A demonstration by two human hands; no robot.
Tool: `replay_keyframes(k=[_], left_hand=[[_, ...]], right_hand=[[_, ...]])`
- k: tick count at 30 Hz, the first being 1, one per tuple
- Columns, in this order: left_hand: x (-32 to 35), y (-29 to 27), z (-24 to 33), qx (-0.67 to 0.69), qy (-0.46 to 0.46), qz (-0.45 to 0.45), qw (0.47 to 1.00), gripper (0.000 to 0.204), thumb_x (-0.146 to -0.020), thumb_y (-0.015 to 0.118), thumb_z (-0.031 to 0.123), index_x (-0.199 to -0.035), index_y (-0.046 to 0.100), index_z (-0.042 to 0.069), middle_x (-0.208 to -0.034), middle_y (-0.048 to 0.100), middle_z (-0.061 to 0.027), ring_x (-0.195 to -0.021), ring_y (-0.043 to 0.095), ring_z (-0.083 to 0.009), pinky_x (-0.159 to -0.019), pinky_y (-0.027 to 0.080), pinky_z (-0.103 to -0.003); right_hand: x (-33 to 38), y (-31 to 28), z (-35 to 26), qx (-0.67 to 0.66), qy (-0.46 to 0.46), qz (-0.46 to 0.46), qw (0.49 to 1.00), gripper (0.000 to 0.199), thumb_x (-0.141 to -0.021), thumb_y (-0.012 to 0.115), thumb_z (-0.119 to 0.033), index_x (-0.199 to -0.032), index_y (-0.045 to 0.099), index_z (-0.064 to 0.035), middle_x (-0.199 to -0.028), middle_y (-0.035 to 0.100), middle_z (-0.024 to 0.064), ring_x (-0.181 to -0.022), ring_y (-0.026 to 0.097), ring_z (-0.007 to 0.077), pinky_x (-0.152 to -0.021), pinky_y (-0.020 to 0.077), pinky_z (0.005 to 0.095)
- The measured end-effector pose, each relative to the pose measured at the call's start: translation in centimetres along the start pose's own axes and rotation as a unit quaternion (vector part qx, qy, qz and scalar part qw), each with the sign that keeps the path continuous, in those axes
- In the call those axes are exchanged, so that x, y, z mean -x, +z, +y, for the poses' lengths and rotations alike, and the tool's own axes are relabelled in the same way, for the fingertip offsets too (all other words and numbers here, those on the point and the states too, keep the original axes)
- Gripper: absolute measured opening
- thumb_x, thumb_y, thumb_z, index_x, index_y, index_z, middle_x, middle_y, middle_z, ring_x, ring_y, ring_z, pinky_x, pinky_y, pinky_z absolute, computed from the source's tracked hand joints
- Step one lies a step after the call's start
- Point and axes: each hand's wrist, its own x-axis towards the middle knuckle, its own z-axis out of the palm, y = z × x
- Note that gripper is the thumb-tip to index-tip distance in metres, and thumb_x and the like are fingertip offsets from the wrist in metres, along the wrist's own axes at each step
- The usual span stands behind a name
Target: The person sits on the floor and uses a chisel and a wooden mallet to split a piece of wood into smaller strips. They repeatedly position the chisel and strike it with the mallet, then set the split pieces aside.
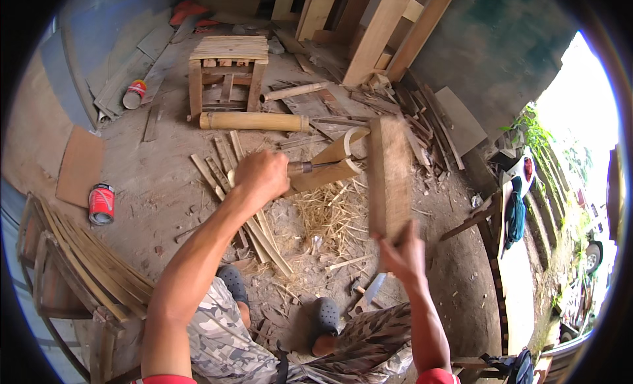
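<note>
Mid-frame: clenching tool [302,167], apparently inside split bamboo [324,177], in left hand [262,175]. Centre-right: gripping 1 wooden block [389,176] in curled right hand [404,256].

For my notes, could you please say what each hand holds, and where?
Left hand: bladed tool, by its handle. Right hand: wooden block, by its lower end.

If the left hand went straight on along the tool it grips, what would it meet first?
Most likely the split bamboo piece: the tool points from the left hand toward it, though the fisheye view leaves the depth unclear.
</note>
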Motion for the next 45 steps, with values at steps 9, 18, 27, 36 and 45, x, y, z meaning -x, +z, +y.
replay_keyframes(k=[9, 18, 27, 36, 45], left_hand=[[0.9, 0.2, -1.4, -0.02, 0.057, 0.07, 0.996, 0.013, -0.077, 0.066, 0.009, -0.081, 0.072, -0.002, -0.068, 0.069, -0.0207, -0.062, 0.071, -0.0278, -0.057, 0.059, -0.041], [0.9, 0.8, -2.3, 0.026, 0.049, 0.076, 0.996, 0.009, -0.079, 0.063, 0.007, -0.078, 0.07, 0.0, -0.064, 0.064, -0.0167, -0.053, 0.061, -0.0262, -0.05, 0.052, -0.038], [0.5, 1.5, -4.1, 0.022, 0.039, 0.066, 0.997, 0.016, -0.073, 0.066, 0.01, -0.081, 0.072, -0.002, -0.069, 0.068, -0.0232, -0.067, 0.071, -0.0331, -0.062, 0.057, -0.044], [0.1, 2.7, -4.8, 0.021, 0.057, 0.075, 0.995, 0.009, -0.079, 0.059, 0.001, -0.074, 0.065, -0.002, -0.056, 0.058, -0.0108, -0.042, 0.053, -0.0187, -0.036, 0.044, -0.034], [0.0, 3.1, -4.5, 0.007, 0.037, 0.065, 0.997, 0.009, -0.078, 0.058, 0.005, -0.074, 0.064, -0.001, -0.067, 0.063, -0.0163, -0.053, 0.059, -0.0195, -0.045, 0.048, -0.032]], right_hand=[[2.8, -3.5, -2.6, -0.231, -0.132, 0.183, 0.946, 0.063, -0.081, 0.074, -0.034, -0.124, 0.046, 0.003, -0.109, 0.06, 0.0178, -0.095, 0.061, 0.0235, -0.078, 0.0526, 0.0362], [-0.3, 2.8, 1.7, -0.101, -0.077, 0.114, 0.985, 0.07, -0.08, 0.072, -0.033, -0.129, 0.038, 0.0036, -0.092, 0.068, 0.0272, -0.087, 0.07, 0.0368, -0.076, 0.0545, 0.048], [2.0, -1.4, -2.5, -0.183, -0.117, 0.199, 0.956, 0.07, -0.078, 0.075, -0.038, -0.129, 0.046, 0.0004, -0.112, 0.058, 0.019, -0.098, 0.06, 0.0285, -0.078, 0.0534, 0.0397], [-1.5, 1.9, -0.7, -0.132, -0.238, 0.27, 0.924, 0.067, -0.086, 0.068, -0.031, -0.131, 0.035, 0.0059, -0.104, 0.06, 0.0238, -0.08, 0.064, 0.0289, -0.067, 0.0548, 0.0399], [0.6, 0.0, -3.2, -0.141, -0.086, 0.132, 0.977, 0.06, -0.079, 0.073, -0.036, -0.117, 0.051, 0.0045, -0.1, 0.068, 0.0228, -0.086, 0.068, 0.0291, -0.075, 0.055, 0.0386]])
